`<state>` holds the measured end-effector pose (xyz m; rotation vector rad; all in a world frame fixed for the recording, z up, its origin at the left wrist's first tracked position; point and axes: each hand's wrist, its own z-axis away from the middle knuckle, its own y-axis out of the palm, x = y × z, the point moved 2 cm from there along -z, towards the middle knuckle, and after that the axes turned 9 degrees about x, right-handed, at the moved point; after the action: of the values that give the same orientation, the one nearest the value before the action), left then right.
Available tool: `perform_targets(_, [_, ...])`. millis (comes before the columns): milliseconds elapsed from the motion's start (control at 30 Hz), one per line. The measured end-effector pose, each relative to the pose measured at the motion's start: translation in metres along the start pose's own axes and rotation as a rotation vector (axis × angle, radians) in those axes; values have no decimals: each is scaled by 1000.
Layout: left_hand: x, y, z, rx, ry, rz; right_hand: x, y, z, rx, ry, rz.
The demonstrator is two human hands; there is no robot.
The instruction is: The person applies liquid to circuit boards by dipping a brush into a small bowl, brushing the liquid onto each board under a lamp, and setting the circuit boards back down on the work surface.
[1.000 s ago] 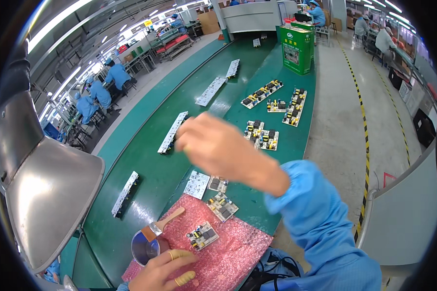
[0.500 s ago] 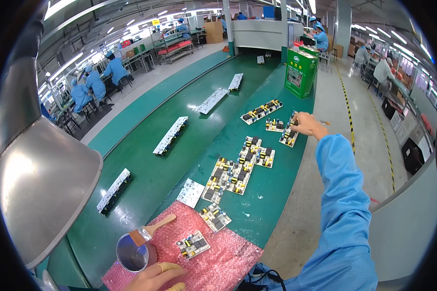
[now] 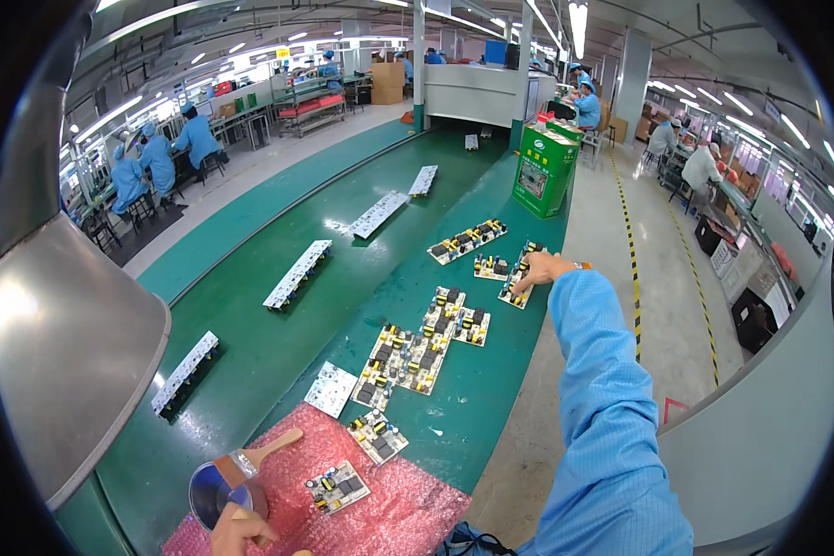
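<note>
At the far right end of the work surface, my right hand (image 3: 543,269) reaches out with its fingers closed on the edge of a circuit board (image 3: 513,295), which still lies on the green surface. Close to me, my left hand (image 3: 239,530) is beside a metal can (image 3: 202,491); its fingers are curled, and what they hold, if anything, is hidden. A flat paintbrush (image 3: 267,450) with a wooden handle rests across the can's rim. A single circuit board (image 3: 338,487) lies on pink bubble wrap (image 3: 398,514), and another board (image 3: 378,435) sits at its far edge.
Several boards (image 3: 426,343) are grouped mid-surface, beside a board lying face down (image 3: 331,389). Other boards (image 3: 296,274) stand in a line on the green conveyor (image 3: 241,306). A green box-shaped tin (image 3: 544,167) stands at the back. A metal lamp hood (image 3: 74,343) fills the left.
My view has shifted, so the scene sits further left and lower. My left hand's fingers have curled in beside the can. My right hand stays at the same board.
</note>
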<state>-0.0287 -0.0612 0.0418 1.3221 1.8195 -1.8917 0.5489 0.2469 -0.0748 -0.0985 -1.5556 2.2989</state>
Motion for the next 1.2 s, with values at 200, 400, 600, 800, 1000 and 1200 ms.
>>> perform_targets(200, [17,-3,17,-122,-31,63,-3,-5,-5,95,88,74])
perform_targets(400, [27,-5,30,-202,-153,111,-4,-2,3,-27,39,160])
perform_targets(600, [50,-13,51,-251,-114,-41,-1,-10,8,-126,-434,-168])
perform_targets(800, [40,-37,57,-204,-90,-133,30,-35,62,-388,-509,37])
perform_targets(1000, [42,-37,98,-321,-150,-169,208,-18,230,-295,-822,221])
perform_targets(1200, [18,-34,168,-383,-314,-262,348,35,346,-169,-1508,400])
